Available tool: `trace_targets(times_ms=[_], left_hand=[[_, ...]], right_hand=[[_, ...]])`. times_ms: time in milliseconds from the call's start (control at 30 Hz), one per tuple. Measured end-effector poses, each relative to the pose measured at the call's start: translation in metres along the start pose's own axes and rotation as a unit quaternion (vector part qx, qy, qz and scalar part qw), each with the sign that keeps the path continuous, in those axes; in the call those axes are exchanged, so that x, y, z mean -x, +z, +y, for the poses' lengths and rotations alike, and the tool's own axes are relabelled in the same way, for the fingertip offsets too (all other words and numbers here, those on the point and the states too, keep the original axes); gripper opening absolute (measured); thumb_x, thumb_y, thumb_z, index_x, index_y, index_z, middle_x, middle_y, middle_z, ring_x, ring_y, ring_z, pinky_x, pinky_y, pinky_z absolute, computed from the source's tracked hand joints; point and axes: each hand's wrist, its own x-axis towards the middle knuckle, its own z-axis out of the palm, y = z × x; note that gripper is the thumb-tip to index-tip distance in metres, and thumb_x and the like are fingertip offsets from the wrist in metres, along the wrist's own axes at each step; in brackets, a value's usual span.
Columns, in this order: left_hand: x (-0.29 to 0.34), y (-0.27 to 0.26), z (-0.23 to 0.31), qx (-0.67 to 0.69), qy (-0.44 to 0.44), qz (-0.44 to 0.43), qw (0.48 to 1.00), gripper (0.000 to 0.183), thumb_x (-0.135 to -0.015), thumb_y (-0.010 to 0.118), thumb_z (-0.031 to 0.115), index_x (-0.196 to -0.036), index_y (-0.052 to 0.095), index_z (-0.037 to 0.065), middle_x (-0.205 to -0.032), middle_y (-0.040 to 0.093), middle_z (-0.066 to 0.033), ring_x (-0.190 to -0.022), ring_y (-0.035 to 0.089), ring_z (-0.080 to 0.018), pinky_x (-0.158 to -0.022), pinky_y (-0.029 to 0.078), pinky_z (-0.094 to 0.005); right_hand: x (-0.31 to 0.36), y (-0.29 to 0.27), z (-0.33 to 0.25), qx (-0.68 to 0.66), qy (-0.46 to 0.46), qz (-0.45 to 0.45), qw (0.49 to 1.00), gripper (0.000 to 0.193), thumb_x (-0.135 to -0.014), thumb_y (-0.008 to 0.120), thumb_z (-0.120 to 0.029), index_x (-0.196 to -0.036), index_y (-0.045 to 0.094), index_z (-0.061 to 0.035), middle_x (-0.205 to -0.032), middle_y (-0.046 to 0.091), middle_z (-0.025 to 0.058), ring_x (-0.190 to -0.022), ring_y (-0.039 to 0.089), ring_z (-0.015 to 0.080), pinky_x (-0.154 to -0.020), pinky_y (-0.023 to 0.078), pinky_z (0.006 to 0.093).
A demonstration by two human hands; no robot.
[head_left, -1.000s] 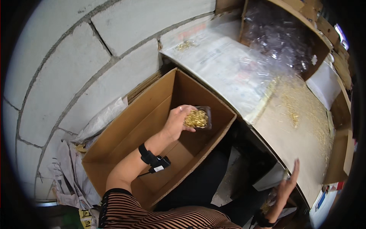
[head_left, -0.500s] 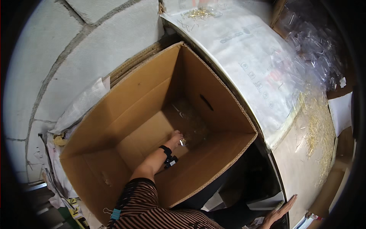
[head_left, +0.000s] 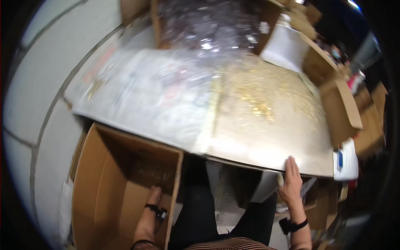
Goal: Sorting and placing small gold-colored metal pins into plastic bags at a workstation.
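My left hand (head_left: 155, 196) reaches down inside a deep brown cardboard box (head_left: 113, 183) on the left. Motion blur smears its fingers, so whether they grip anything does not show. At the front edge of the worktable (head_left: 237, 139), my right hand (head_left: 292, 185) rests with fingers stretched out, holding nothing. Small gold-coloured metal pieces (head_left: 261, 109) are scattered over the table's bare beige part, beyond the right hand. A whitish printed plastic sheet (head_left: 137, 98) covers the left part, with a smaller gold cluster (head_left: 96, 86) at its far left.
Clear plastic pieces (head_left: 208, 29) are heaped in a carton at the back of the table. Flattened or open cardboard (head_left: 339, 110) borders the right side, near a white paper with a blue item (head_left: 340, 160). A pale block wall (head_left: 62, 137) stands on the left.
My view has swung up and to the right, showing more table. The left hand remains inside the box. The right hand remains at the table edge, and its forearm now shows.
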Motion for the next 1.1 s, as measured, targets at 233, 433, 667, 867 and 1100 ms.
trace_targets(times_ms=[233,433,667,867,1100], left_hand=[[0.103,-0.053,0.137,-0.085,0.169,0.027,0.982,0.009,-0.084,0.055,0.009,-0.085,0.061,0.002,-0.077,0.064,-0.0093,-0.068,0.063,-0.0164,-0.057,0.049,-0.0269],[0.237,0.050,0.304,-0.102,0.428,0.008,0.898,0.013,-0.089,0.056,0.012,-0.086,0.060,0.001,-0.077,0.063,-0.0060,-0.066,0.060,-0.0109,-0.058,0.046,-0.0208],[0.220,0.234,0.374,-0.462,0.498,0.116,0.724,0.035,-0.084,0.059,0.033,-0.090,0.058,-0.002,-0.086,0.063,-0.0179,-0.076,0.063,-0.0319,-0.068,0.050,-0.0388],[0.166,0.266,0.373,-0.425,0.515,0.177,0.723,0.029,-0.081,0.060,0.025,-0.087,0.057,-0.003,-0.073,0.062,-0.0172,-0.080,0.065,-0.0321,-0.069,0.050,-0.0397],[0.241,0.248,0.339,-0.180,0.421,-0.021,0.889,0.019,-0.084,0.055,0.011,-0.099,0.060,0.001,-0.074,0.060,-0.0104,-0.066,0.065,-0.0192,-0.053,0.051,-0.0303]], right_hand=[[-0.120,-0.033,0.025,-0.149,-0.054,-0.104,0.982,0.025,-0.083,0.050,-0.013,-0.102,0.064,-0.0055,-0.100,0.063,0.0165,-0.093,0.059,0.0348,-0.080,0.047,0.0417],[-0.202,0.013,0.004,-0.135,-0.142,-0.069,0.978,0.039,-0.081,0.047,-0.006,-0.119,0.053,-0.0047,-0.119,0.056,0.0125,-0.097,0.059,0.0326,-0.081,0.048,0.0409],[-0.119,0.021,0.036,-0.088,-0.134,-0.041,0.986,0.046,-0.082,0.044,-0.004,-0.127,0.047,-0.0065,-0.130,0.049,0.0144,-0.112,0.054,0.0304,-0.087,0.047,0.0374],[-0.067,0.011,0.102,-0.267,-0.025,-0.008,0.963,0.040,-0.087,0.048,-0.010,-0.128,0.050,-0.0090,-0.136,0.044,0.0157,-0.120,0.049,0.0304,-0.094,0.044,0.0334],[-0.078,0.027,0.056,-0.179,-0.069,-0.060,0.980,0.046,-0.093,0.045,-0.029,-0.136,0.041,-0.0113,-0.147,0.026,0.0161,-0.135,0.023,0.0398,-0.110,0.019,0.0497]])
